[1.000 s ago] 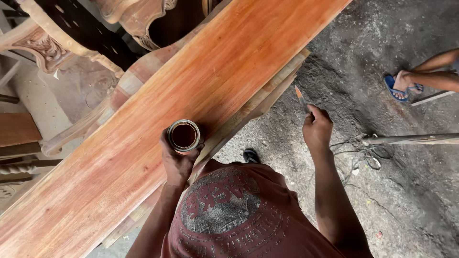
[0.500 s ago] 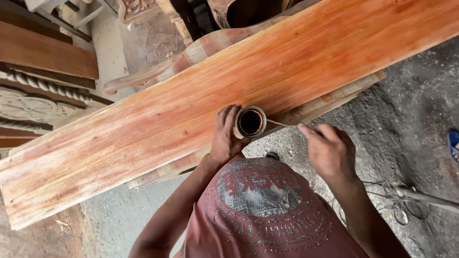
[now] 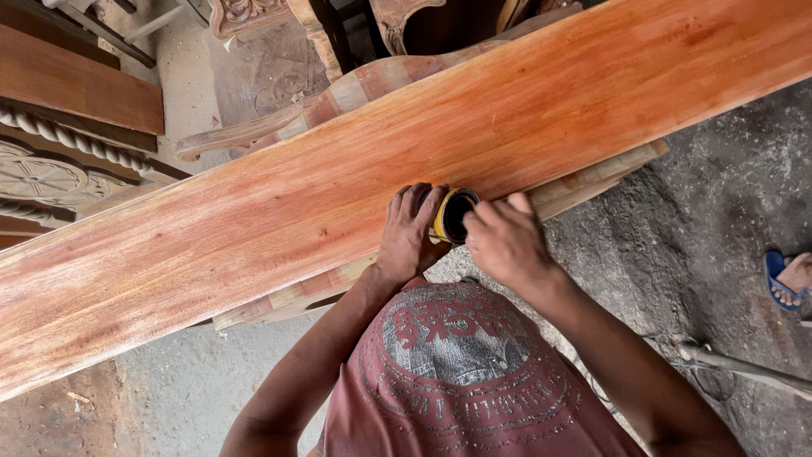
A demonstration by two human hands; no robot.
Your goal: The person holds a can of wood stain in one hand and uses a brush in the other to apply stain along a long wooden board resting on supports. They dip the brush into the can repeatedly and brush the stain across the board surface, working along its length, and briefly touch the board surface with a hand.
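A long reddish-stained wooden plank runs slantwise across the view. At its near edge, my left hand grips a small yellow can that is tilted with its dark mouth towards my right hand. My right hand is closed at the can's mouth, fingers curled over the rim. The thin brush it held earlier is hidden under the fingers. A paler board lies under the plank's near edge.
Carved wooden furniture parts and a twisted rope-pattern post stand beyond the plank on the left. On the rough concrete floor to the right are another person's foot in a blue sandal and a metal rod.
My right hand came in from the right, holding the brush, and now meets the can's mouth. The left hand has tilted the can sideways. The view has shifted along the plank.
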